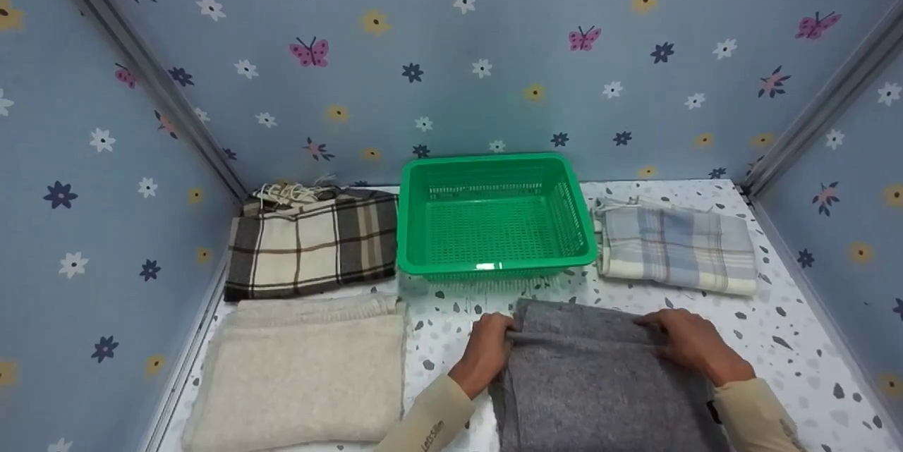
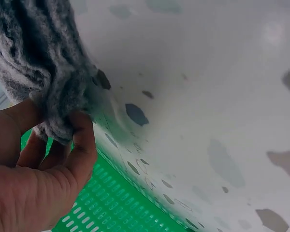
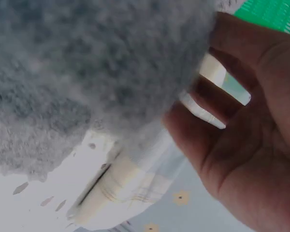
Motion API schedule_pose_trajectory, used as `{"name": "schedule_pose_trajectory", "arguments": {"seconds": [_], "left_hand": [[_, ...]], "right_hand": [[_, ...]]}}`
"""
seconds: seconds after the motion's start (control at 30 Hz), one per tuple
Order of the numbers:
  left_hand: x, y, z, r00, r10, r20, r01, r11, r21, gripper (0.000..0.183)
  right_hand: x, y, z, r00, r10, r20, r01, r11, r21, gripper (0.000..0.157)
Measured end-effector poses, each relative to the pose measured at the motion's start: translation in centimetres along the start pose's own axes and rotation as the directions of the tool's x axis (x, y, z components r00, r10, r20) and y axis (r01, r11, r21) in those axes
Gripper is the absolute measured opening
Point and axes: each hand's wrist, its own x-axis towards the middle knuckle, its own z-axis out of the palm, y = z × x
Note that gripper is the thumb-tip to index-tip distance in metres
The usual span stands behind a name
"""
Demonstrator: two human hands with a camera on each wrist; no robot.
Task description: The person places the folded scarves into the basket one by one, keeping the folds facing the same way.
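A folded grey scarf point(image 1: 585, 395) lies at the front, right of centre, with a crease running across its far part. At its far left corner, my left hand point(image 1: 487, 350) pinches the layered edge. The left wrist view shows the thumb and fingers of that hand point(image 2: 48, 164) on either side of the bunched grey layers. My right hand point(image 1: 695, 346) holds the scarf's far right side, its fingertips at the edge. Close up, the grey cloth point(image 3: 121, 58) is blurred and hides part of the right hand's point(image 3: 246, 106) fingertips.
Behind the grey scarf stands a green plastic basket point(image 1: 497, 273). A black, cream and brown plaid scarf point(image 1: 310, 244) lies left of it, a light blue plaid scarf point(image 1: 677, 244) right. A folded beige scarf point(image 1: 310, 374) lies front left. Flower-patterned walls point(image 1: 437, 43) enclose the speckled tabletop point(image 1: 451, 311).
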Motion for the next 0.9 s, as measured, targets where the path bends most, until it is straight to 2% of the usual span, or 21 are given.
{"name": "schedule_pose_trajectory", "arguments": {"seconds": [0.1,0.23,0.33,0.37,0.47,0.9], "left_hand": [[0.1,-1.8,1.2,1.000,-0.013,-0.013,0.014,1.000,0.016,0.044],[-0.1,-2.5,1.2,0.999,0.008,-0.039,-0.005,0.997,0.076,0.041],[-0.5,-0.4,-1.1,0.999,-0.002,-0.033,0.005,0.995,0.101,0.035],[-0.5,-0.2,-1.6,0.999,-0.013,-0.033,0.016,0.996,0.092,0.033],[-0.8,2.1,-4.1,0.999,-0.042,-0.014,0.044,0.993,0.112,0.032],[-1.7,1.1,-5.6,0.998,-0.061,-0.026,0.063,0.993,0.098,0.029]], "right_hand": [[0.0,-0.4,0.4,0.998,-0.016,-0.057,0.012,0.998,-0.066,0.042],[0.3,-0.5,0.7,0.995,-0.048,-0.082,0.044,0.998,-0.051,0.039],[0.6,-0.4,1.0,0.994,-0.069,-0.085,0.068,0.998,-0.015,0.035],[0.7,-0.5,1.1,0.993,-0.077,-0.091,0.077,0.997,-0.010,0.034],[1.0,-0.8,1.4,0.989,-0.100,-0.108,0.100,0.995,-0.007,0.031],[2.1,-2.1,2.2,0.978,-0.149,-0.144,0.152,0.988,0.015,0.030]]}}
